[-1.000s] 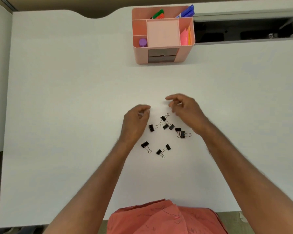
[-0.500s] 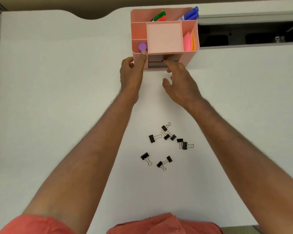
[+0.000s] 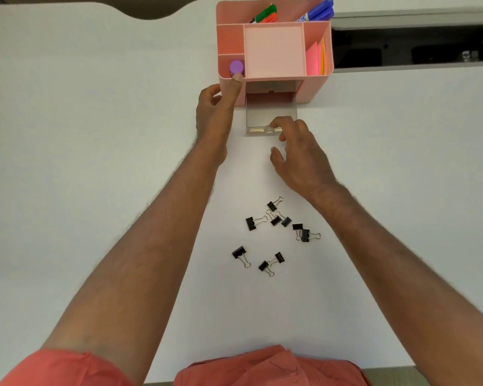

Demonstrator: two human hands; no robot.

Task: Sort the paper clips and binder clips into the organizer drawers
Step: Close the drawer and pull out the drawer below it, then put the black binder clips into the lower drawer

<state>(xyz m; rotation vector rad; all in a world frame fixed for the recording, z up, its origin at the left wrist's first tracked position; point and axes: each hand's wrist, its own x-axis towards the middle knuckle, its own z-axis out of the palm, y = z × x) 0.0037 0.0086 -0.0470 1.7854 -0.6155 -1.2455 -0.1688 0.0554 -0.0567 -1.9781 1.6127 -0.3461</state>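
Note:
A pink desk organizer point(image 3: 314, 87) stands at the far middle of the white table. Its clear lower drawer point(image 3: 262, 118) is pulled out toward me, with pale items showing at its front edge. My right hand point(image 3: 296, 151) pinches the drawer's front handle with its fingertips. My left hand point(image 3: 216, 110) presses against the organizer's left front corner, thumb up on its rim. Several black binder clips point(image 3: 275, 235) lie scattered on the table nearer to me, between my forearms. No loose paper clips show on the table.
The organizer's top compartments hold markers point(image 3: 317, 11), a purple-capped item point(image 3: 236, 67) and pink and orange sticky notes point(image 3: 315, 58). A dark open gap point(image 3: 413, 45) runs along the table's back right. The white table point(image 3: 95, 135) stretches left and right.
Both hands left the binder clips and reached the organizer. The left hand braced its corner, and the right hand drew the drawer out toward me.

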